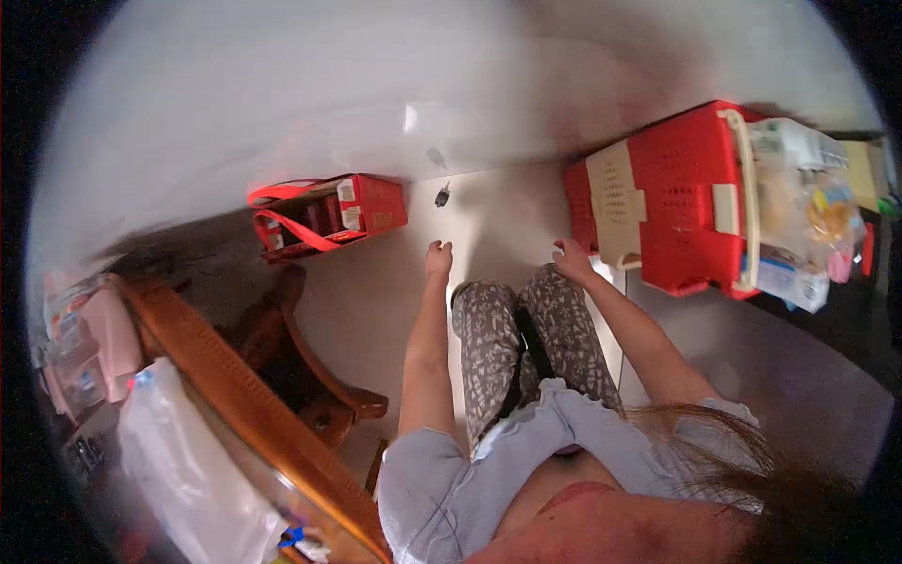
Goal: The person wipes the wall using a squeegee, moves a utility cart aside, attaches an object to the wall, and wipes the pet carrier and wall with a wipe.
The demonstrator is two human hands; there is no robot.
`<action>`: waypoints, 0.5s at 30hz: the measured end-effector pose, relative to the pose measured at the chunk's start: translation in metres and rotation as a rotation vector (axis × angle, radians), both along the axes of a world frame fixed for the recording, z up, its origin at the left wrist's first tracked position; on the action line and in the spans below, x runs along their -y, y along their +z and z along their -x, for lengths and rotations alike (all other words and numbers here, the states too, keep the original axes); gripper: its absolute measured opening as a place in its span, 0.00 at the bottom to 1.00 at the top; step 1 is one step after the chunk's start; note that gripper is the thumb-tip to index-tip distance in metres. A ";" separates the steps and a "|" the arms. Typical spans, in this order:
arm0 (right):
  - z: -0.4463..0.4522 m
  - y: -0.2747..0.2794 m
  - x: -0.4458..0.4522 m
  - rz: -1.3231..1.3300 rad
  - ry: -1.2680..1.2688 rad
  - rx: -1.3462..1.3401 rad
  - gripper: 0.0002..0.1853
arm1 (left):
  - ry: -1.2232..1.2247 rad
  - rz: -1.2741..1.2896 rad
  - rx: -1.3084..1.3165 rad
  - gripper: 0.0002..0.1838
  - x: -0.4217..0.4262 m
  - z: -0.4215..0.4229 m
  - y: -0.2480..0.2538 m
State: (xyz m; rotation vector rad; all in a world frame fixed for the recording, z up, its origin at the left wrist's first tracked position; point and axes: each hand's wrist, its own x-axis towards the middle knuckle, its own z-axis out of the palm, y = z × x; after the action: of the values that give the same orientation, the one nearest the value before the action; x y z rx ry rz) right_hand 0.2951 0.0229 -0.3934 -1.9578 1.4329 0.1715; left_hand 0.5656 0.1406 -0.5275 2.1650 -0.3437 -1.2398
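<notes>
My left hand (439,257) hangs over the floor in front of my left knee, its fingers slightly curled and apart, holding nothing I can see. Beyond it, a small dark object (443,195) lies on the pale floor near the wall. A red box with red straps (381,205) stands to the left of that object. My right hand (571,259) is beside my right knee, close to the red and cream crate (681,197), with its fingers apart and nothing visible in them.
A wooden table (244,390) at the left bears a white plastic bag (183,461) and pink containers (111,343). Under it is a curved wooden leg (315,371). Packaged goods (799,197) sit at the right beside the crate. A glossy wall (310,103) stands ahead.
</notes>
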 end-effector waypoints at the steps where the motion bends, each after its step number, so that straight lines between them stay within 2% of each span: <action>1: -0.002 -0.031 0.011 -0.017 -0.075 -0.043 0.18 | -0.045 -0.018 0.054 0.28 0.009 -0.001 -0.024; 3: -0.004 -0.087 0.029 -0.076 -0.122 -0.040 0.18 | -0.087 -0.026 0.107 0.29 0.027 -0.007 -0.067; 5: -0.006 -0.138 0.041 -0.052 -0.063 -0.184 0.18 | -0.204 0.033 0.247 0.29 0.042 -0.013 -0.113; 7: -0.003 -0.186 0.051 -0.017 -0.003 -0.208 0.18 | -0.243 0.038 0.263 0.31 0.060 -0.020 -0.155; 9: -0.003 -0.235 0.062 0.014 0.063 -0.226 0.18 | -0.378 -0.017 0.407 0.34 0.073 -0.027 -0.194; 11: -0.013 -0.262 0.069 -0.045 0.247 -0.206 0.18 | -0.365 -0.008 0.414 0.36 0.081 -0.027 -0.202; 12: -0.021 -0.275 0.073 -0.046 0.250 -0.201 0.18 | -0.359 -0.032 0.497 0.36 0.088 -0.027 -0.207; 14: -0.039 -0.300 0.076 -0.085 0.524 -0.163 0.19 | -0.359 -0.059 0.579 0.36 0.095 -0.027 -0.214; 15: -0.049 -0.313 0.075 -0.084 0.522 -0.160 0.19 | -0.352 -0.042 0.609 0.36 0.099 -0.028 -0.216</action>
State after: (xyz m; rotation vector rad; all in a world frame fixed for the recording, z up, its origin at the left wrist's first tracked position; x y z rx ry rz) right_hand 0.3444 -0.0521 -0.7063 -2.2484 0.9581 0.6245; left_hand 0.5940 0.0419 -0.7438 2.5596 -0.9902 -0.7222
